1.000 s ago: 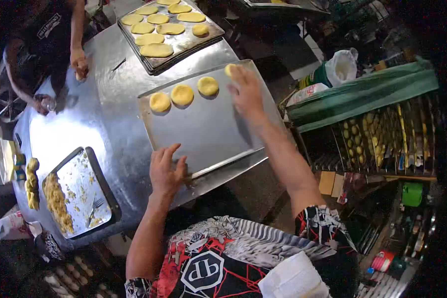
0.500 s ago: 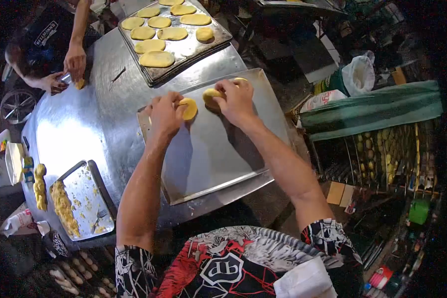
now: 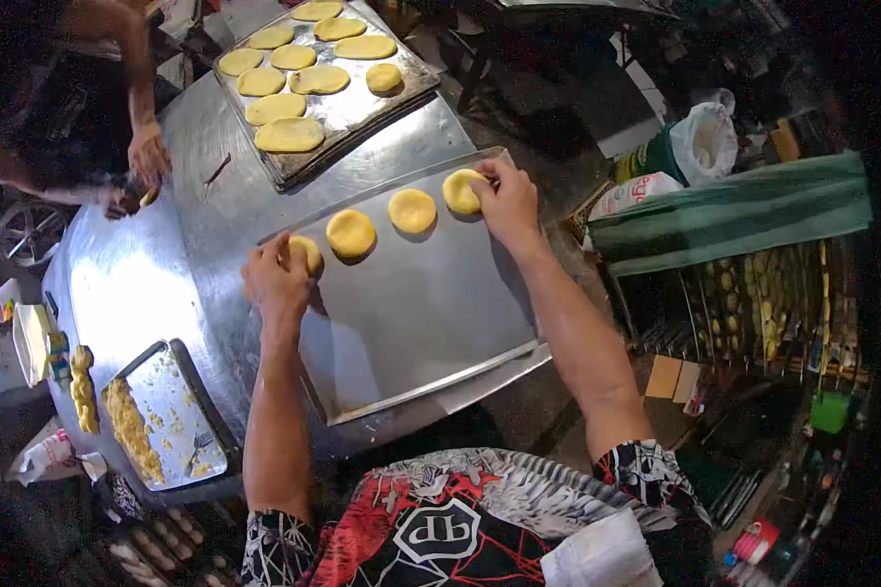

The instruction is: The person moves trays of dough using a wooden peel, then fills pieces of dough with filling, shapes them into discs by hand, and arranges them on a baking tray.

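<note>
Four round yellow dough pieces lie in a row along the far edge of a metal tray (image 3: 421,303). My left hand (image 3: 280,279) has its fingers closed round the leftmost dough round (image 3: 306,255), which it partly covers. At the right end of the row, my right hand (image 3: 509,201) pinches the edge of another dough round (image 3: 463,192). Between them sit a dough round (image 3: 350,234) and a further dough round (image 3: 412,211), neither touched by a hand.
Beyond is a stacked tray (image 3: 354,112) with several flattened dough pieces. A shallow pan (image 3: 174,421) holds yellow filling and a fork. At the table's left edge is a dough strip (image 3: 83,389). Across the table a co-worker's hands (image 3: 147,157) hold something small. A rack (image 3: 754,303) stands right.
My left hand has moved from the second round to the leftmost one. My right hand has shifted from the third round to the rightmost one. The co-worker's hands have moved slightly.
</note>
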Tool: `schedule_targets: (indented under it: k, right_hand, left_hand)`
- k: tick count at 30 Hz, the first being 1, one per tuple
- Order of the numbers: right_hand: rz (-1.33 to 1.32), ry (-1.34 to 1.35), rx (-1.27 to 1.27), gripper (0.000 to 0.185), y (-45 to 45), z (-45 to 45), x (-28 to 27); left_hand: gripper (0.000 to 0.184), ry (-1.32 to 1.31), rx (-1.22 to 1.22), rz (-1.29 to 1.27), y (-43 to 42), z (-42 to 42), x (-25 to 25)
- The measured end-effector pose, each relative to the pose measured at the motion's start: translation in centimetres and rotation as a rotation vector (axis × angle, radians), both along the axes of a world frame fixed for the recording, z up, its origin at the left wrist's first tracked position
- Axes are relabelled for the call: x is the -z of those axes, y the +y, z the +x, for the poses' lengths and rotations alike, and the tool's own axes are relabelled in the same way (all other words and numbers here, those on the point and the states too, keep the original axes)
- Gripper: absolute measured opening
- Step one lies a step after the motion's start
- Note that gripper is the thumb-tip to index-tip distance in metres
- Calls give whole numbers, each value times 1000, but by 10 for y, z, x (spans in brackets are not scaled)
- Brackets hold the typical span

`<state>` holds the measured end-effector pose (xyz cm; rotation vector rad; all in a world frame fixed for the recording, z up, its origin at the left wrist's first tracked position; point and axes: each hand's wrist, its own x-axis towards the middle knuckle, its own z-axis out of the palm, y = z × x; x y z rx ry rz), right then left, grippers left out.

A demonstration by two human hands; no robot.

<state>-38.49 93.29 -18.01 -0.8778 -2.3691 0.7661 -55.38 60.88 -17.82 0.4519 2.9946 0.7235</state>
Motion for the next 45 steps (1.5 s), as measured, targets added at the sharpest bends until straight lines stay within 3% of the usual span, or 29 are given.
schedule_targets:
  k: [2, 5, 8, 11, 12, 14, 15, 18, 21, 24, 27, 30, 33, 36, 39, 40, 42, 43, 44, 45]
  right_hand:
    - [-177, 78, 24, 28, -13, 2, -5]
    - [38, -87, 27, 32, -10, 5, 14]
    - [20, -197, 58, 34, -24, 4, -7]
    - [156, -256, 120, 37, -42, -5, -18]
    - [284, -186, 15, 36, -45, -11, -16]
    - [528, -49, -191, 35, -54, -18, -9]
    - [478, -83, -214, 35, -63, -19, -6]
    - [293, -284, -261, 34, -78, -34, -22]
    - [-18, -220, -356, 37, -81, -36, -35]
    - [193, -325, -331, 39, -79, -48, -21]
    - [271, -263, -93, 43, -60, -34, -29]
    - [438, -387, 148, 49, -46, -7, -15]
    - [-25, -118, -83, 54, -26, -7, -13]
    - [-362, 164, -149, 53, -26, -12, -13]
    - [-350, 53, -201, 43, -20, -25, 5]
    - [-42, -77, -149, 35, -29, -23, 0]
    - [206, -39, -47, 33, -37, -18, -17]
    - [326, -4, -20, 32, -45, -21, -25]
    - [394, 119, -147, 32, -42, -13, -29]
    - [332, 169, -103, 34, -48, -12, -29]
  left_hand:
    - [37, -21, 16, 32, -8, 5, -1]
    - [35, -53, 64, 145, -14, -4, 7]
    - [34, -50, 140, 221, -27, -15, 18]
    - [33, 183, 114, 93, -9, 0, -2]
    - [34, 308, 228, 182, 2, -7, 13]
    - [36, 321, 332, 40, 30, 4, -23]
    - [37, 322, 392, -31, 38, 9, -34]
    - [39, -15, 427, 40, 44, -6, -20]
    - [38, -93, 360, 15, 36, -8, -24]
    - [38, 88, 302, -106, 37, -6, -15]
    - [38, 251, 235, 120, 31, -5, -7]
    - [42, -7, 422, 274, 47, 16, -24]
    - [48, 270, 611, 308, 89, 40, -18]
    - [50, 238, 563, 184, 106, 43, -9]
    - [54, 134, 486, 79, 110, 44, -12]
    - [54, 138, 477, 71, 110, 46, -13]
    - [53, 153, 435, 60, 112, 47, -18]
    - [53, 68, 537, 165, 112, 43, -21]
    - [53, -13, 611, 241, 102, 37, -18]
    - [48, 140, 565, 466, 88, 41, -12]
